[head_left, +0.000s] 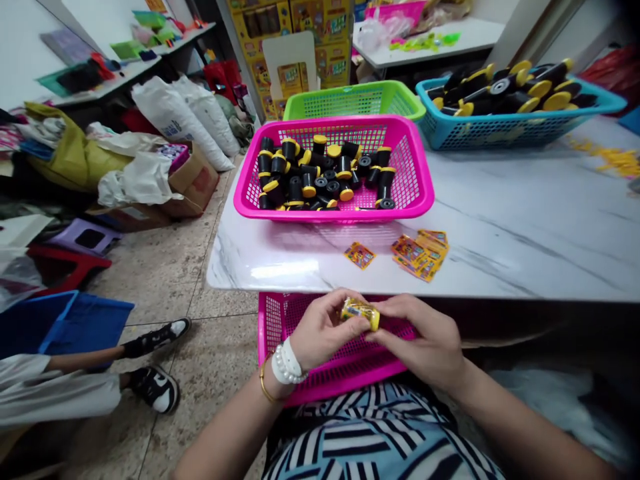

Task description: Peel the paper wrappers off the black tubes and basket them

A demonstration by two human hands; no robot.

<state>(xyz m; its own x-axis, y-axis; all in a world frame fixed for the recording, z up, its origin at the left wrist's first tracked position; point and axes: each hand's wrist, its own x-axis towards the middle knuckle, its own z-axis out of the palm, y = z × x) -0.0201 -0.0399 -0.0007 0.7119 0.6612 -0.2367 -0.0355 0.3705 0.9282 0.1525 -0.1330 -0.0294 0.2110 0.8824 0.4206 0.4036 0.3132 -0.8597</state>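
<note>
1. A small, glossy yellow printed packet [360, 314] sits rolled or folded between the person's two hands, above the lap; its print is too small to read.
2. The left hand [320, 330], wearing a white beaded bracelet [286, 363] and a thin gold bangle [264, 387], pinches the packet's near end between thumb and fingers; the right hand [420, 337] closes narrowly on its far end; both hands are working on this one packet.
3. Beneath the hands, a bright pink plastic mesh basket [273, 333] rests at the person's lap, against a black-and-white striped garment [380, 433].
4. On the white marble-patterned table [500, 267], a single orange-and-yellow printed card [359, 255] lies just apart from a loose pile of similar cards [421, 255]; their lettering cannot be read.
5. Just beyond, a pink plastic mesh basket [330, 215] holds black cylinders with yellow caps [300, 180]; a blue mesh basket [520, 140] holds more; a green mesh basket [355, 100] stands between them.
6. To the left on the floor, a second person's legs end in black-and-white sneakers [157, 393]; yellow printed cartons [320, 40] stand far behind.
</note>
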